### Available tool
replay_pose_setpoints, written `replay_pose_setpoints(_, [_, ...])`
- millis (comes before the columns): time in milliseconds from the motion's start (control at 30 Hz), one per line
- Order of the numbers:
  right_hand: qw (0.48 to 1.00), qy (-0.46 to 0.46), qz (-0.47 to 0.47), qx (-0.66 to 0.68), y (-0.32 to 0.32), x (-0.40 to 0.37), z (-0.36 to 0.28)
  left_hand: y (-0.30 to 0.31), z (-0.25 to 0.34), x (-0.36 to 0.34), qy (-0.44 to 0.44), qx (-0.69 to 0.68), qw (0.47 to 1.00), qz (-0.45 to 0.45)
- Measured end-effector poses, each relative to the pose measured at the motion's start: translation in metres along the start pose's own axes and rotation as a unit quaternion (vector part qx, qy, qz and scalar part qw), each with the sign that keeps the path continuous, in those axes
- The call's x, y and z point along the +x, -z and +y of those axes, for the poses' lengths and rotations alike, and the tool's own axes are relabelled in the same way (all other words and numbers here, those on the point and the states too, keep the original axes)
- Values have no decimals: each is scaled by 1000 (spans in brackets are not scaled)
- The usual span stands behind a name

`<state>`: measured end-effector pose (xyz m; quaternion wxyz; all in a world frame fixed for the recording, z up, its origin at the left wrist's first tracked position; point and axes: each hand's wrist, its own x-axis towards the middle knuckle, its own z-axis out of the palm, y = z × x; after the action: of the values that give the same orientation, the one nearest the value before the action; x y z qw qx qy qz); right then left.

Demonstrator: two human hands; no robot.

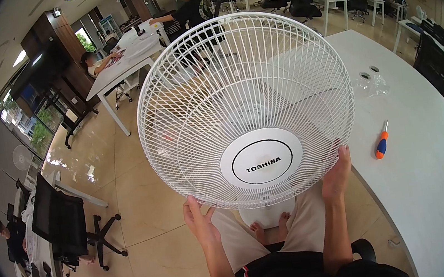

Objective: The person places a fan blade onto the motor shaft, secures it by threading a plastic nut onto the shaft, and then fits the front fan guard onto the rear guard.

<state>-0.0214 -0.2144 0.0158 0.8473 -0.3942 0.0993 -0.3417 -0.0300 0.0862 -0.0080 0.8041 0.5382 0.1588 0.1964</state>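
A white wire fan grille with a round TOSHIBA badge fills the middle of the view, its front tilted up towards me. My left hand grips the lower left rim with its fingertips. On the lower right rim, my right hand has its fingers around the edge, with the fingertips partly hidden behind the wires. Between my feet stands a white fan base, mostly covered by the grille. Whether blades sit behind the wires is hard to make out.
To my right, a white table bears an orange and blue screwdriver and a clear plastic bag. An office chair is at the left. One person stands beyond the grille; others sit at desks on the left.
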Motion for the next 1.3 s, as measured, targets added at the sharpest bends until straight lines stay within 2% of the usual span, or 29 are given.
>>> replay_pose_setpoints(733, [1000,2,-13,19,6,6,5,1,-6,0,-12,-15,1000,4])
replay_pose_setpoints(1133, [1000,14,-17,-13,11,7,8,-1,-7,-1,-6,-48,999,-3])
replay_pose_setpoints(1300, [997,16,-30,-72,21,12,5,-2,-8,-3,-11,-44,999,-15])
